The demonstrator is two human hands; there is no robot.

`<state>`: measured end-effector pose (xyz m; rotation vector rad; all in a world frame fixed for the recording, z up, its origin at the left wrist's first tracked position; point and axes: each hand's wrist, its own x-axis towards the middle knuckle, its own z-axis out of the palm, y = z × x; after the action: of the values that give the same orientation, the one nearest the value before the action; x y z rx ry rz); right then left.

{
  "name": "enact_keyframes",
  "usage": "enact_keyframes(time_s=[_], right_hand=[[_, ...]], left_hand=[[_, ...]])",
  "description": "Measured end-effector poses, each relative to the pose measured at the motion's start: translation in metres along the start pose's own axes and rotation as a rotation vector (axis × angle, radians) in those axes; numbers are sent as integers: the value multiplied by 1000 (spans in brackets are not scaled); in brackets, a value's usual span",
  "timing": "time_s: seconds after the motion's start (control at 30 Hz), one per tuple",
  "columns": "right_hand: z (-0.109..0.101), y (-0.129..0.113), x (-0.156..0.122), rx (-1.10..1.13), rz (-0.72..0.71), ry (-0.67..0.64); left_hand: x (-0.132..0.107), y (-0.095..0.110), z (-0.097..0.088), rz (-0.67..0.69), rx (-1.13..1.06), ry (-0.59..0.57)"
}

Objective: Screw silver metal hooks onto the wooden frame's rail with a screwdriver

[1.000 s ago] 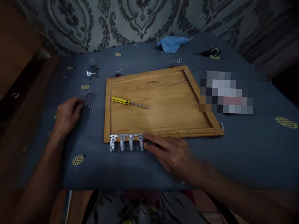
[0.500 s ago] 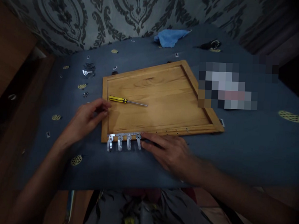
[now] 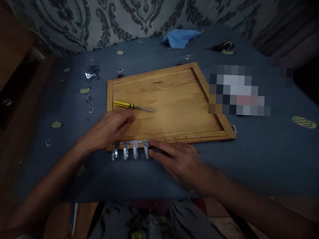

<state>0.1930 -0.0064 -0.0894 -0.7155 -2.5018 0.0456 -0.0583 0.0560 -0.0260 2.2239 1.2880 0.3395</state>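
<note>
A framed wooden board (image 3: pixel 171 99) lies on the blue cloth. Along its near edge, at the left, sits a metal hook rail (image 3: pixel 130 143) with several hooks hanging past the wood. My right hand (image 3: pixel 177 159) has its fingertips closed on the rail's right end. Over the board's lower left part is my left hand (image 3: pixel 113 126), its fingers curled together; whatever they hold is hidden. Just beyond those fingers a screwdriver (image 3: pixel 135 106) with a yellow and black handle rests on the panel. Small dark holes run along the near frame to the right of the rail.
Left of the board lie a small pile of screws (image 3: pixel 88 99) and some metal and dark pieces (image 3: pixel 92 73). A blue rag (image 3: pixel 181 38) and a black item with a ring (image 3: pixel 224 46) are at the back. A blurred-out object (image 3: pixel 240 89) is at the right.
My left hand has moved right, from beside the board's left edge to over the panel below the screwdriver. My right hand stays at the rail's end. The view has shifted slightly.
</note>
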Motion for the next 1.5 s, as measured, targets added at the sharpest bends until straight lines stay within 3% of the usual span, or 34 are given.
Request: enact_keyframes(time_s=[0.27, 0.5, 1.07, 1.5], right_hand=[[1, 1, -1, -29, 9, -40], [-1, 0, 3, -32, 12, -16], [-4, -1, 6, -18, 17, -34], [-2, 0, 3, -25, 20, -30]], left_hand=[[-5, 10, 8, -41, -340, 66], [-3, 20, 21, -43, -534, -18], [-5, 18, 26, -63, -526, -104], [-7, 18, 27, -48, -431, -106]])
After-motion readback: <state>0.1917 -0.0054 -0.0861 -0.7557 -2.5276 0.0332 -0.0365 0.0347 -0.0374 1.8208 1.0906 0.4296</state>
